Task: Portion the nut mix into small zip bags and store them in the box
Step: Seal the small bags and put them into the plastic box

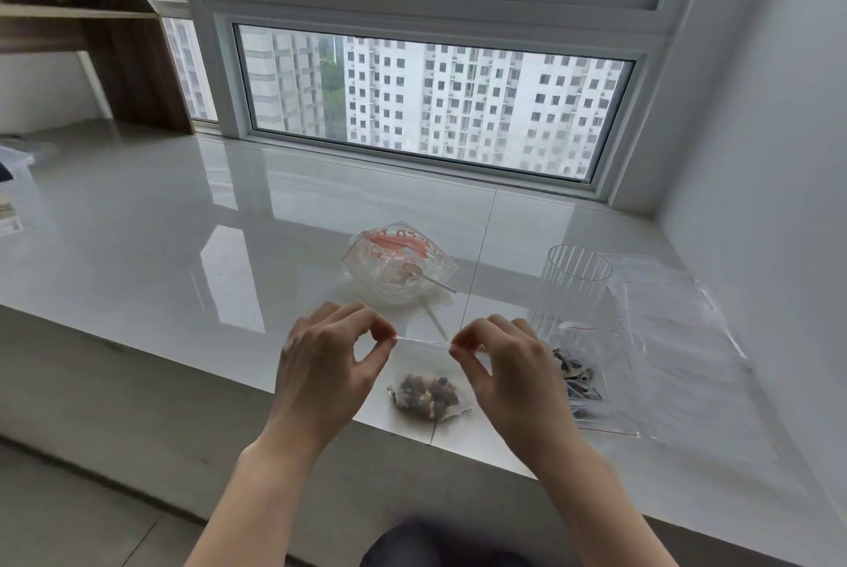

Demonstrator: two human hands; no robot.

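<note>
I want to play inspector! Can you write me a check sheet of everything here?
Surface: glossy white ledge under a window.
Job's things: small bag with nut mix at its bottom; big bag holding a spoon; box far left.
Clutter: glass; empty bags; another filled bag.
Grips: left hand and right hand each pinch a top corner of the small bag.
Cables: nothing seen.
Surroundings: wooden shelf, towers outside.

bright daylight from window (431, 103) | sill (183, 223) glare | edges warped
</note>
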